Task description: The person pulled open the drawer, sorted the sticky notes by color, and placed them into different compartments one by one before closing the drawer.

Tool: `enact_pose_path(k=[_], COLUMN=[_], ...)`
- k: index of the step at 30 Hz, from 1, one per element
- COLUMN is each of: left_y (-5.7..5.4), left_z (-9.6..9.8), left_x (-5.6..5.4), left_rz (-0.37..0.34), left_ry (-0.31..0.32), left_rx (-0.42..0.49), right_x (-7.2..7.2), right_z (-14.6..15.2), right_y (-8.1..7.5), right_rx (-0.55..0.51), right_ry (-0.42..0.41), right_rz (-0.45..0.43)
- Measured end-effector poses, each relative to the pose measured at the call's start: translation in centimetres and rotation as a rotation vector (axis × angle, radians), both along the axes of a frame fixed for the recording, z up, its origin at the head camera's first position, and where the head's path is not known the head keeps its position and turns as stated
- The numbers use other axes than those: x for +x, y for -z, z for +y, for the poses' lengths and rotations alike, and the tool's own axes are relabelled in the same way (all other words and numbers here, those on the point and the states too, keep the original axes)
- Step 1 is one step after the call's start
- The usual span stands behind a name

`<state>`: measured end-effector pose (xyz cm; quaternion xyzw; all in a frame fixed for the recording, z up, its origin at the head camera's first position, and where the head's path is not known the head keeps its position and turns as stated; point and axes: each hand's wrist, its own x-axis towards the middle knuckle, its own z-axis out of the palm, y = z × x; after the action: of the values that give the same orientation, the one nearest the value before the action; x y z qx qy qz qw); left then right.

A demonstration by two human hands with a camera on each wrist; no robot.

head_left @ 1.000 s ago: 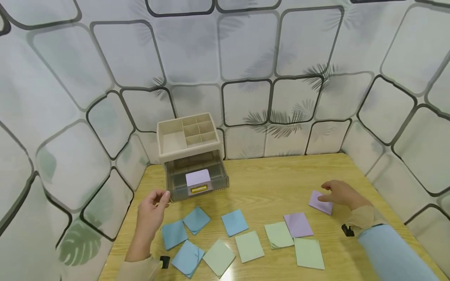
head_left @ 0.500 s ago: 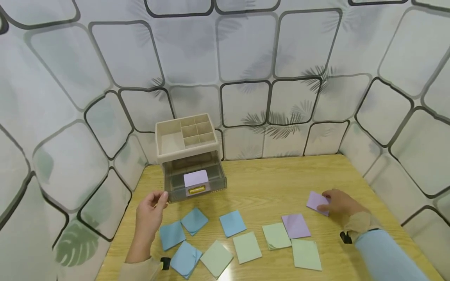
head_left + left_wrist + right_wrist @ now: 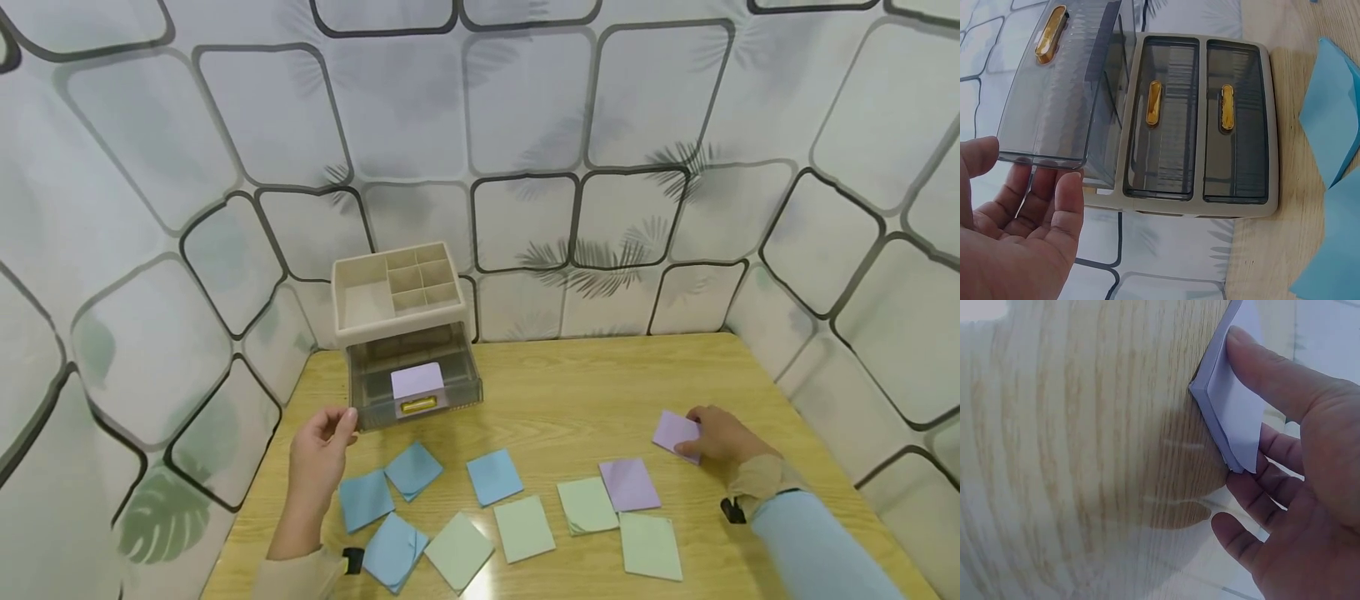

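Observation:
At the right of the table, my right hand (image 3: 723, 435) pinches a purple sticky note pad (image 3: 675, 433). In the right wrist view the thumb lies on top of the purple pad (image 3: 1232, 394), with fingers at its edge and underside; the pad is tilted close over the wood. My left hand (image 3: 321, 450) holds the front corner of a pulled-out clear drawer (image 3: 367, 412). The left wrist view has the thumb beside the drawer (image 3: 1054, 112) corner and fingers curled below it. Inside the drawer, a purple pad (image 3: 417, 381) shows behind the gold handle (image 3: 418, 404).
The drawer belongs to a cream desktop organizer (image 3: 401, 321) with a divided top tray and two shut drawers (image 3: 1163, 144) below. Several blue pads (image 3: 495, 477), several green pads (image 3: 525, 529) and another purple pad (image 3: 630, 484) lie along the table front. Patterned cloth walls (image 3: 525, 108) surround the table.
My right hand has lowered and closed its fingers on the purple sticky note pad, which stays near its place. My left hand has stayed at the drawer corner.

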<state>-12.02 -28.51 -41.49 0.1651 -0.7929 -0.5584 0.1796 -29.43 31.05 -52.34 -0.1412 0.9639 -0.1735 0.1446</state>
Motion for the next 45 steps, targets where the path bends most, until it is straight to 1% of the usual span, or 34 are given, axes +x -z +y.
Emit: enact_pose_path(k=[4, 11, 16, 19, 22, 25, 30, 34, 38, 43, 45], left_y=[-0.1, -0.1, -0.2, -0.4, -0.5, -0.5, -0.3, -0.3, -0.3, -0.3, -0.4], left_z=[0.1, -0.1, 0.1, 0.2, 0.2, 0.1, 0.0, -0.1, -0.1, -0.2, -0.3], left_x=[0.0, 0.1, 0.1, 0.1, 0.2, 0.2, 0.2, 0.0, 0.0, 0.0, 0.0], left_rz=[0.01, 0.005, 0.004, -0.017, -0.036, -0.037, -0.03, -0.024, -0.021, -0.021, -0.028], left_ry=[-0.004, -0.009, 0.002, 0.003, 0.0, 0.0, 0.002, 0.005, 0.013, 0.019, 0.02], left_rx=[-0.001, -0.016, -0.002, -0.017, -0.03, -0.038, -0.048, -0.049, -0.043, -0.036, -0.034], right_x=[0.1, 0.6, 0.4, 0.5, 0.7, 0.9, 0.7, 0.5, 0.2, -0.2, -0.3], right_z=[-0.3, -0.8, -0.6, -0.6, -0.8, -0.8, -0.6, -0.2, 0.1, 0.1, -0.1], right_y=[-0.1, -0.4, -0.7, -0.9, -1.2, -1.2, -0.5, -0.2, -0.2, -0.7, -1.1], right_rx=[0.003, -0.011, 0.003, -0.007, -0.042, -0.057, -0.041, -0.054, -0.115, -0.266, -0.306], right_ry=[0.018, 0.0, 0.026, 0.053, 0.079, 0.093, 0.103, 0.109, 0.125, 0.186, 0.209], right_rz=[-0.011, -0.012, -0.035, -0.08, -0.134, -0.166, -0.156, -0.13, -0.09, -0.104, -0.106])
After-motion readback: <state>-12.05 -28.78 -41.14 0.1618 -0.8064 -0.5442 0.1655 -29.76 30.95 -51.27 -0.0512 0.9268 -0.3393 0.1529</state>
